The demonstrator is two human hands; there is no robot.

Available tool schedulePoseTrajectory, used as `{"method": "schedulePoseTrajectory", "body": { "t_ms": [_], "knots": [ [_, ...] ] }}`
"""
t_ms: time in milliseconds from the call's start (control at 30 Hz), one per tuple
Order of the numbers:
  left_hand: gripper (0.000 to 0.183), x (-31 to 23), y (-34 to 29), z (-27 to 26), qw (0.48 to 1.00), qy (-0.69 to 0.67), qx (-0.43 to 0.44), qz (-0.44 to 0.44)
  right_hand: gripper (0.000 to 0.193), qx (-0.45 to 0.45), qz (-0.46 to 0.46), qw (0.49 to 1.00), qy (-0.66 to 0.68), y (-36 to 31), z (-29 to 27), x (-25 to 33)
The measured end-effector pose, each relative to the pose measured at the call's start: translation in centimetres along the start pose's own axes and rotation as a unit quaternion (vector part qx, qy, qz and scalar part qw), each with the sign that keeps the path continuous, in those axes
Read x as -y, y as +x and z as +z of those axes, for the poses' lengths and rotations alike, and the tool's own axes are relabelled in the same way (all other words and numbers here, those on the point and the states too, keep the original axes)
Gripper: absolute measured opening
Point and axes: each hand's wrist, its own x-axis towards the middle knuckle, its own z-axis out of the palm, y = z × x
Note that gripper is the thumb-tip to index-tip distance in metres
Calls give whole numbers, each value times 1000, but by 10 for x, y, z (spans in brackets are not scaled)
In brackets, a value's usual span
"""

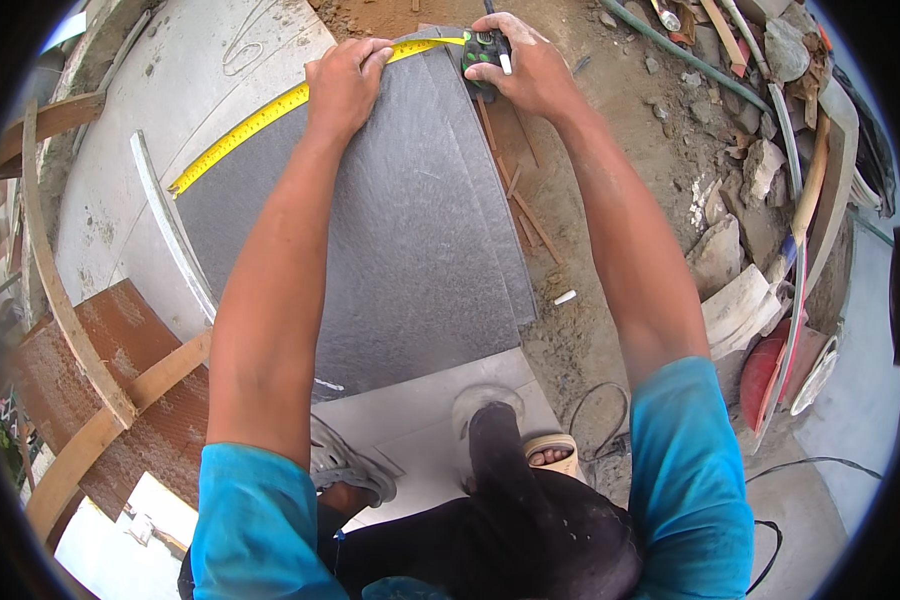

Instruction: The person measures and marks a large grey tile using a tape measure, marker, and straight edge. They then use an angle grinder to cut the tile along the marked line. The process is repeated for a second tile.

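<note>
- Tape measure point(482, 57), black-and-green case with a yellow blade: the case sits by the far right corner of the dark slab point(420, 240), the blade running along its far edge.
- Left hand point(348, 88): fingers closed on the blade at that edge, forearm stretched across the slab.
- Right hand point(532, 70): gripping the case, arm extended right of the slab; a small white piece point(505, 64) shows beside the fingers.
- Slab: flat, straight-edged, finely grained grey.
- Right of it: thin wooden strips point(537, 226) on gritty soil; farther out, jagged stones point(715, 257).
- Left of it: slim pale bar point(166, 215).
</note>
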Motion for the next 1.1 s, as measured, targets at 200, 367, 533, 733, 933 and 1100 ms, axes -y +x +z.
{"method": "schedulePoseTrajectory", "body": {
  "t_ms": [200, 367, 533, 733, 933, 1100],
  "knots": [
    [18, -41, 7, -64, 990, 115, -15, 78, 51, 36, 45, 990, 128, -26, -62, 14],
    [11, -23, 4, -160, 948, 188, -50, 254, 45, 73, 131, 947, 284, -95, -143, 35],
    [9, -108, -18, -169, 942, 191, 63, 269, 36, 119, 201, 884, 404, -156, -146, 42],
    [34, -202, -91, -97, 921, 86, 126, 357, 55, 174, 210, 826, 494, -202, -124, 68],
    [38, -212, -102, -106, 937, -105, 112, 315, 87, 142, 155, 877, 433, -210, -125, 94],
    [42, -112, -100, -150, 997, -53, -56, -30, 72, 23, 151, 986, 71, -204, -112, 62]
  ]
}}
